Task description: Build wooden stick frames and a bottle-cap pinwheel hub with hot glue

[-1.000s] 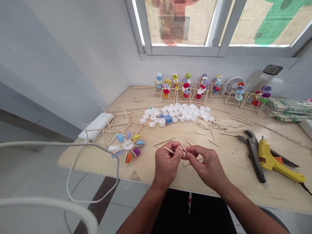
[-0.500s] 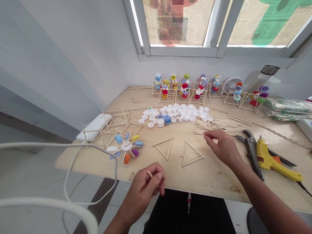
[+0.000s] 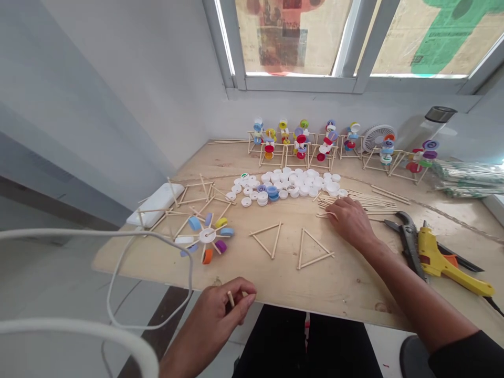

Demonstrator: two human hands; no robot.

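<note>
My left hand point(image 3: 220, 312) hovers at the near edge of the wooden board point(image 3: 354, 283), its fingers pinched round a short wooden stick point(image 3: 230, 298). My right hand point(image 3: 350, 220) lies stretched out over the pile of short sticks point(image 3: 360, 202), fingertips down on them and curled; what they grip is hidden. Two stick triangles lie between the hands: a left triangle point(image 3: 268, 239) and a right triangle point(image 3: 313, 249). A heap of white bottle caps point(image 3: 293, 184) sits just behind the sticks.
A stick wheel with coloured caps point(image 3: 207, 236) lies at the left, next to a white box point(image 3: 155, 205). Several finished cap-and-stick models point(image 3: 299, 142) line the back wall with a small fan point(image 3: 378, 135). Pliers point(image 3: 409, 241) and a yellow glue gun point(image 3: 441, 257) lie at the right. A white cable point(image 3: 118, 283) loops off the board's left edge.
The hands were together holding sticks over the board's middle. They parted: my left hand drew back to the near edge with a stick, and my right reached out onto the stick pile.
</note>
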